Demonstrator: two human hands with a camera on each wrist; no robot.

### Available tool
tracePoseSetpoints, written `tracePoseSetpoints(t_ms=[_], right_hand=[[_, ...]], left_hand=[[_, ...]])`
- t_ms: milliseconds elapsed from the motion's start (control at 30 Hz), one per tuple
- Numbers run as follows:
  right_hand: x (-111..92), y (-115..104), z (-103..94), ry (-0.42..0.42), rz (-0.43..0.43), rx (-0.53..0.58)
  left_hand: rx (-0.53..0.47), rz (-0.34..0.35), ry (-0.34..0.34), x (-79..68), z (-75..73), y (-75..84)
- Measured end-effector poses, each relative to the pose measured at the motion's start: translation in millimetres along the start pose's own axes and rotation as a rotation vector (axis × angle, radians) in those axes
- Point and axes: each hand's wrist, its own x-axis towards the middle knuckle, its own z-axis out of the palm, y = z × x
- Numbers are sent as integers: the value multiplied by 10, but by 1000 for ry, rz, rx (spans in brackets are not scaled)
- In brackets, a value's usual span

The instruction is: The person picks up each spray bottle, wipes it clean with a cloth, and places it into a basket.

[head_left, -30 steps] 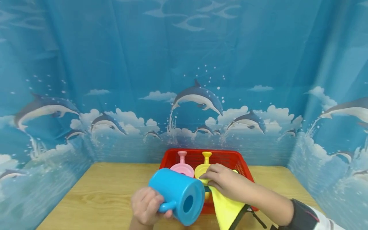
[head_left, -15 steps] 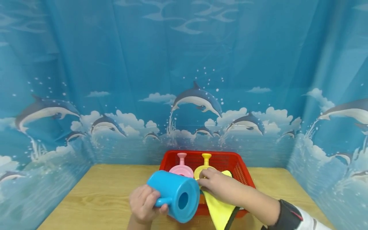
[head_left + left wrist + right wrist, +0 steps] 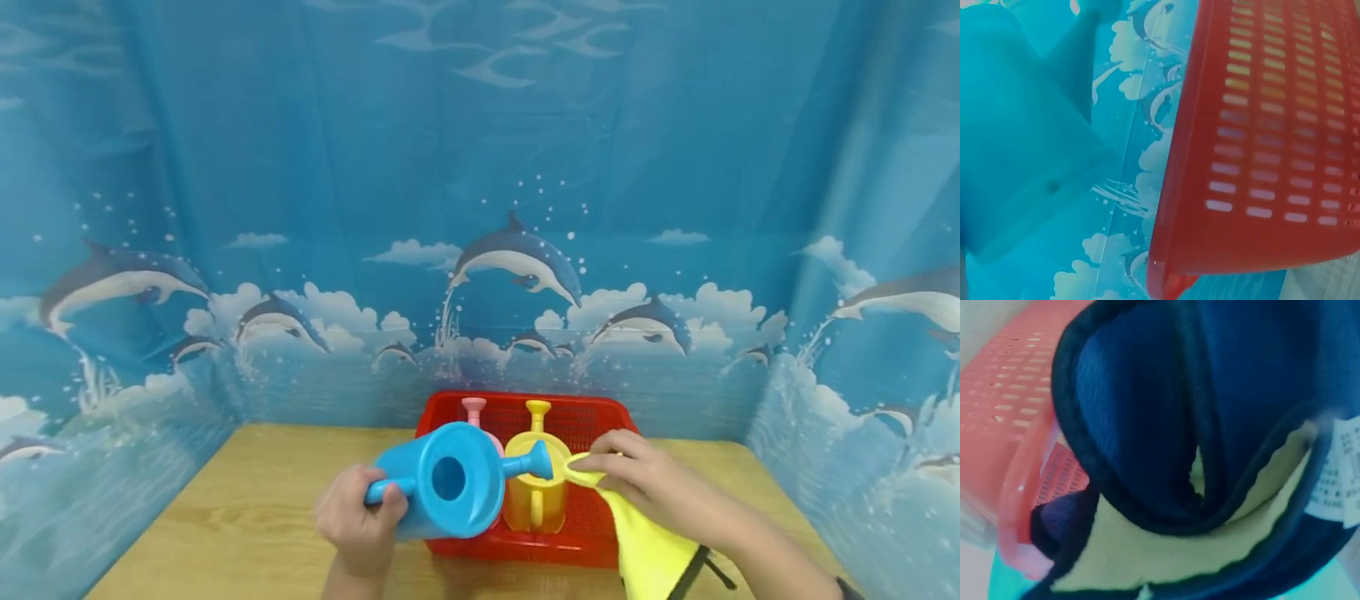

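Note:
My left hand (image 3: 360, 521) grips the handle of a blue watering can (image 3: 465, 517), thumb over the handle. The can is tilted, its round opening facing me and its spout pointing right over the basket; its body also fills the left of the left wrist view. My right hand (image 3: 660, 479) pinches a yellow cloth (image 3: 652, 542) with dark edging, just right of the spout. In the right wrist view the cloth (image 3: 1166, 556) hangs in folds, showing a dark blue side and a white label (image 3: 1344, 469). The right fingertips partly hide behind the cloth there.
A red plastic basket (image 3: 525, 546) stands on the wooden table (image 3: 277, 500). Inside it are a yellow watering can (image 3: 551, 508) and a pink watering can (image 3: 474, 408), the pink one largely hidden behind the blue can. A dolphin-print curtain (image 3: 337, 167) surrounds the table.
The blue watering can has turned from showing its base to showing its top opening and spout. My right hand has moved right with the cloth, uncovering the yellow can.

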Motion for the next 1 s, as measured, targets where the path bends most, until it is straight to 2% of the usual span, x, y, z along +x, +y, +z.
tracePoseSetpoints(t_ms=[100,200,300,467,567,667,733,833,900,1000], right_hand=[[-145,40,-40,82,35,-16],[-251,61,-72,113,104,-39],[-315,71,-125,139,151,-89],[-369,93,-238,185,191,-161],[-396,120,-282,196,232,-159],[-432,148,-305,208,311,-146],[-468,170,-314,212,377,-148],[-528,209,-338,201,469,-177],[-573,258,-356,190,524,-201],[-640,351,-391,173,601,-205]], left_hand=[[24,-79,-74,-61,-3,-6],[68,-175,-165,-133,-13,3],[88,-311,-262,-181,-11,47],[98,-623,-445,-206,66,187],[93,-868,-552,-192,155,291],[63,-1102,-618,-173,241,405],[17,-1212,-623,-171,289,485],[-108,-1336,-615,-196,350,606],[-231,-1389,-621,-220,387,679],[-433,-1450,-669,-260,440,782]])
